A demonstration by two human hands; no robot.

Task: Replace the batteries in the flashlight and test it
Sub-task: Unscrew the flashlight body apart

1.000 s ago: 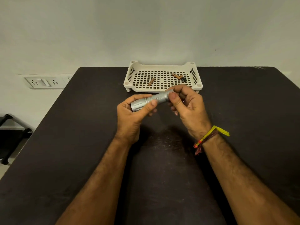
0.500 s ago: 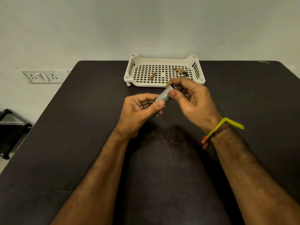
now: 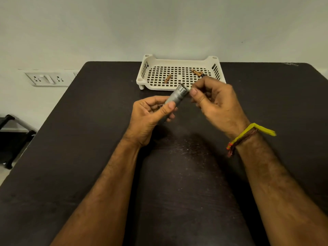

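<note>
My left hand (image 3: 150, 116) grips the silver flashlight (image 3: 174, 98) around its lower body and holds it tilted above the black table (image 3: 88, 157). Its open, hollow end points up toward the tray. My right hand (image 3: 214, 103) hovers just right of that open end with fingers curled, thumb and forefinger pinching a small grey piece, apparently the end cap, mostly hidden. A copper-coloured battery (image 3: 167, 79) lies left of centre in the white perforated tray (image 3: 177, 60). Two more batteries (image 3: 197, 72) lie at its right, partly behind my right fingers.
The tray stands at the table's far edge against a pale wall. A wall socket plate (image 3: 47, 79) is off the table's left side, and a dark stand (image 3: 12, 139) sits on the floor below it.
The flashlight has swung from lying level to pointing up toward the tray. My right hand has come off its end, which now shows open. The view has tilted down.
</note>
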